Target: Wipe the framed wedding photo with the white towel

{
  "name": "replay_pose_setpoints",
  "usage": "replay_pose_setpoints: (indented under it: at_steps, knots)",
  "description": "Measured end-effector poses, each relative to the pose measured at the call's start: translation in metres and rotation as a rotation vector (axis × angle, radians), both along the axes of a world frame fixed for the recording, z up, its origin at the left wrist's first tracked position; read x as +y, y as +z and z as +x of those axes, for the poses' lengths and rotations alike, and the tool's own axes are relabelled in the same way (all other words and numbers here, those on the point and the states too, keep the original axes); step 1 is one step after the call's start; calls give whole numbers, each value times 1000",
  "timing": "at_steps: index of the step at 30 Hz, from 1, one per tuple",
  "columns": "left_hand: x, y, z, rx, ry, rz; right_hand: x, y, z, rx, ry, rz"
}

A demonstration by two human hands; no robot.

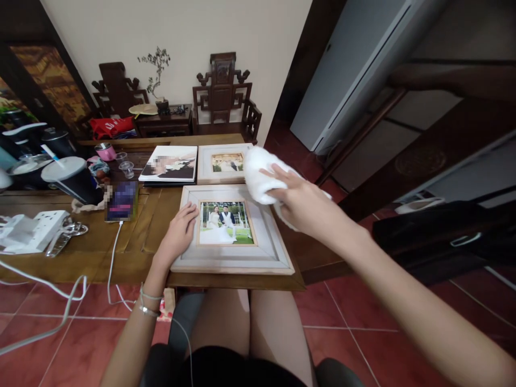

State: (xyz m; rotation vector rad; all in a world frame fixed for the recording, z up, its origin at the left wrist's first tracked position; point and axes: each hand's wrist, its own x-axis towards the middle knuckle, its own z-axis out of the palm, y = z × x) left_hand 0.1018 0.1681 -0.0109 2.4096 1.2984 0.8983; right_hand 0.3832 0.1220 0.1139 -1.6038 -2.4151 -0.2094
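A picture frame (276, 250) with a wide pale border lies flat at the table's front edge, holding a wedding photo (224, 223). My left hand (180, 228) rests on its left border, fingers stretched out and lying flat. Bunched in my right hand (300, 196) is a white cloth (258, 174), which is over the frame's upper right corner. I cannot tell whether the cloth touches the frame. Just behind lies a second pale frame (205, 164) with a smaller photo, partly covered by the cloth. Beside that one sits a photo album (169, 161) with a picture cover.
On the wooden table (149, 236) to the left are a phone (121, 201) on a charging cable, a black cup (76, 180) with a straw, a white power strip (34, 231) and a pink mug (105, 151). Dark carved chairs (223, 88) stand behind the table.
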Motion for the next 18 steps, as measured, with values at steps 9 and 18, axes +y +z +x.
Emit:
replay_pose_setpoints:
  at_steps: [9, 18]
  knots:
    - [0, 0, 0, -3, 8, 30, 21, -76, -26, -266, 147, -99]
    - [-3, 4, 2, 9, 9, -1, -78, -17, -32, -35, 294, -479]
